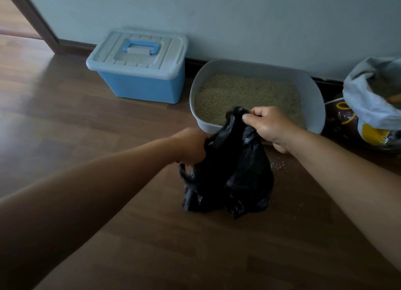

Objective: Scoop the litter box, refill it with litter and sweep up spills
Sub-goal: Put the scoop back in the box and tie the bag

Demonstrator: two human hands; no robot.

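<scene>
I hold a black plastic bag between both hands; its film is thin, glossy and crumpled, and its lumpy bottom rests on the wooden floor. My right hand is closed, pinching a twisted handle of the bag at the top. My left hand is clenched on the other side of the bag's mouth, lower down, fingers hidden behind the film.

Just beyond the bag sits the litter box, a grey, smooth-walled tray with rounded corners, its back against the skirting of the pale wall. It holds a flat bed of fine, sandy, tan litter. The bag's top overlaps the tray's near rim in my view; I cannot tell if they touch.

A few spilled grains speckle the floor just right of the bag, near the tray's front edge.

To the left of the tray stands a blue plastic storage bin with a ribbed pale lid and a blue handle, close beside it. At the right edge slumps an open litter sack, its top rolled down.

The floor to the left and toward me lies open, smooth planks with a dull sheen.
</scene>
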